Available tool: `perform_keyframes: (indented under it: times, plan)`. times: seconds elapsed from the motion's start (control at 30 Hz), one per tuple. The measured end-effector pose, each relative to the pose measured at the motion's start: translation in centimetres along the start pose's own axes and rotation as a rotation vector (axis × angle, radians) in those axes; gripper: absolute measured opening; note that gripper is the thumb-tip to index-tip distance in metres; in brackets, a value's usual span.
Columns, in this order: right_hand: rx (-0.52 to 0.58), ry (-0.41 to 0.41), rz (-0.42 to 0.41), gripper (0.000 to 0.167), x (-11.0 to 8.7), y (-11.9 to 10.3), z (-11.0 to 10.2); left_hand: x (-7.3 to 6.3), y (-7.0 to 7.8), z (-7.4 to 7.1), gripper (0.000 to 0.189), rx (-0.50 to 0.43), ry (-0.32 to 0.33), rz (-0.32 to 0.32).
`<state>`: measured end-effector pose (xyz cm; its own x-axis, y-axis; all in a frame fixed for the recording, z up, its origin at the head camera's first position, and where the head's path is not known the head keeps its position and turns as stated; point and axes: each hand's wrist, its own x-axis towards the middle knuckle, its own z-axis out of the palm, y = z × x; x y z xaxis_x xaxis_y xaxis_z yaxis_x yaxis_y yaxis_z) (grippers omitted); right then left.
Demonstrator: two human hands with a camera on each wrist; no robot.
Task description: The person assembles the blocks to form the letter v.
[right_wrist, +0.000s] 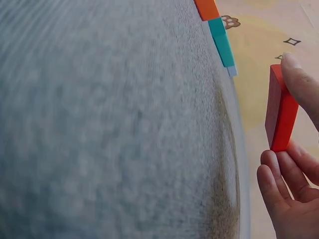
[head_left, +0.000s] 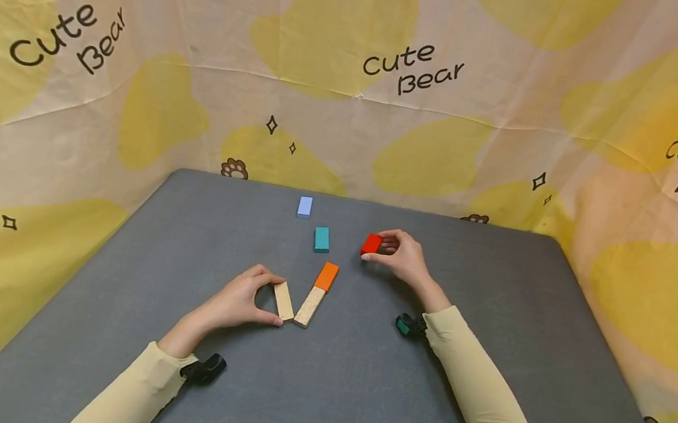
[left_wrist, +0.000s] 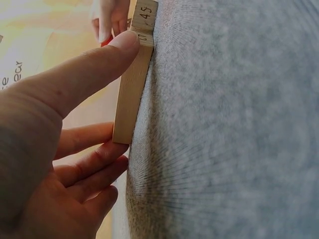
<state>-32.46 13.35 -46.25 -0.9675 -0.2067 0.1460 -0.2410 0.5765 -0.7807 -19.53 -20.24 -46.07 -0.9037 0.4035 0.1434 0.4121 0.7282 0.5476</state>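
Observation:
My left hand (head_left: 238, 299) pinches a plain wooden block (head_left: 283, 301) by its two ends, thumb at the near end, fingers at the far end; it lies on the grey table. Its near end meets that of a second wooden block (head_left: 309, 306), the two forming a V. An orange block (head_left: 326, 276) continues the right arm of the V. My right hand (head_left: 404, 258) grips a red block (head_left: 371, 244) between thumb and fingertips. In the right wrist view the red block (right_wrist: 282, 112) is held above the table. Dark numbers mark the wooden ends (left_wrist: 144, 19) in the left wrist view.
A teal block (head_left: 321, 239) lies beyond the orange one, and a light blue block (head_left: 305, 207) lies farther back. The grey table (head_left: 320, 389) ends at a yellow patterned cloth (head_left: 326, 100) behind and at the sides. Each wrist wears a black camera (head_left: 204, 369).

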Motion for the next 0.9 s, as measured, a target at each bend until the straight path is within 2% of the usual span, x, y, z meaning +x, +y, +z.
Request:
perform_keyframes:
  times: [0.13, 0.37, 0.63, 0.9]
  plan:
    - [-0.005, -0.012, -0.002, 0.068, 0.1, -0.1, 0.4, 0.0, 0.1, -0.1, 0.074, -0.003, -0.014, -0.015]
    - [0.007, -0.045, -0.01, 0.069, 0.3, -0.8, 0.9, 0.0, 0.1, 0.0, 0.074, -0.006, -0.002, -0.002]
    - [-0.001, -0.048, -0.041, 0.068, 0.4, -1.2, 1.8, 0.0, 0.1, 0.0, 0.074, -0.007, -0.011, -0.01]
    - [-0.008, -0.057, -0.038, 0.067, 0.6, -1.4, 2.2, 0.1, 0.0, 0.0, 0.073, -0.005, -0.001, 0.0]
